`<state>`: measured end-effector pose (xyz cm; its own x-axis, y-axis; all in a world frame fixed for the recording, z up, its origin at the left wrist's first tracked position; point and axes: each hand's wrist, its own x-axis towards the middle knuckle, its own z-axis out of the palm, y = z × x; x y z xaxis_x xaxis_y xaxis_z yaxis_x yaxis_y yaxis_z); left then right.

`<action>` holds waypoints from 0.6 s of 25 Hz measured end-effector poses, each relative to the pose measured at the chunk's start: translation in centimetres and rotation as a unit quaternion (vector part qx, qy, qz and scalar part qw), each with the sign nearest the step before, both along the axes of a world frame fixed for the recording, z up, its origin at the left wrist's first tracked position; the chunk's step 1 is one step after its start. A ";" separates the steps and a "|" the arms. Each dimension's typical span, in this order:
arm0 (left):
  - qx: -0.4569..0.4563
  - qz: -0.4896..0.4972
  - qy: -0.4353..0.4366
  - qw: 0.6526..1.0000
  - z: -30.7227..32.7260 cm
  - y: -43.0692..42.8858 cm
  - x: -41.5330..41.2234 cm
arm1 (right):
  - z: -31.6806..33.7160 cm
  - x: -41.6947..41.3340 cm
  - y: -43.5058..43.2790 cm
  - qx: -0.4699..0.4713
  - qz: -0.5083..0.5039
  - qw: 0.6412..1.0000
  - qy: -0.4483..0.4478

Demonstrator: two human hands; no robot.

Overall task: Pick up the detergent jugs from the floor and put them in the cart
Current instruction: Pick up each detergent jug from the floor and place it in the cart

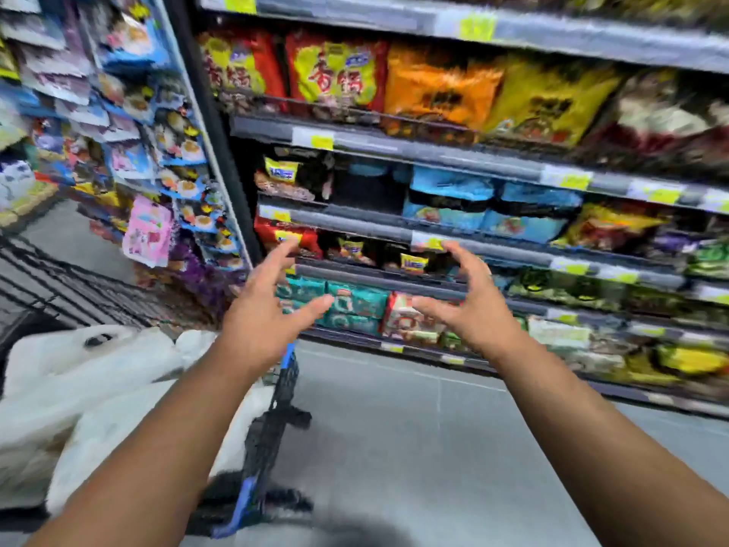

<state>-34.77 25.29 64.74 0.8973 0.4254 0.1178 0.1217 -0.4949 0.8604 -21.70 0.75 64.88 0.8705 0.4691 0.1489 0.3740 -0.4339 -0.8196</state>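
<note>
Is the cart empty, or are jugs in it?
Not empty: blurred white jugs lie in the cart, at lower left. How many is unclear.

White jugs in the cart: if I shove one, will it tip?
White jugs look bulky and rigid, probably heavy if full. They lie packed together in the cart, so a shove likely nudges neighbours rather than tipping one.

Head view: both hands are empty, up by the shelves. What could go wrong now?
No jug shows on the floor and the view is blurred, so the next reach may go blind. The white jugs lie heaped against the cart rim; one more could slide out. The open left hand and right hand might brush shelf packets.
</note>
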 end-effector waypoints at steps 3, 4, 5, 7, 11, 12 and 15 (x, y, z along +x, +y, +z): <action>-0.006 -0.078 -0.013 0.997 1.5 -9.0 4.6 | 2.1 0.1 -10.8 0.006 -0.080 0.997 0.002; -0.005 -0.107 -0.017 0.994 1.9 -12.7 6.1 | 2.7 -0.1 -14.8 0.014 -0.105 0.994 0.006; -0.010 -0.140 -0.021 0.990 2.3 -16.6 7.7 | 3.2 -0.2 -18.9 0.023 -0.132 0.991 0.006; -0.019 -0.205 -0.025 0.978 2.9 -25.2 10.5 | 3.7 -0.8 -27.3 0.029 -0.191 0.981 -0.011; -0.029 -0.323 -0.014 0.946 3.9 -41.5 14.0 | 4.3 -2.8 -42.2 0.012 -0.287 0.957 -0.031; -0.041 -0.343 -0.011 0.938 4.2 -45.4 14.6 | 4.4 -3.2 -45.7 0.015 -0.308 0.951 -0.028; -0.063 -0.415 0.005 0.908 5.1 -55.9 16.0 | 4.4 -4.7 -54.9 0.023 -0.382 0.924 -0.013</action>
<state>-18.80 -30.56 69.79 0.9160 -0.3870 0.1056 -0.2398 -0.3170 0.9176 -26.38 -54.17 69.25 0.9406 -0.2881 0.1797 -0.0065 -0.5443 -0.8389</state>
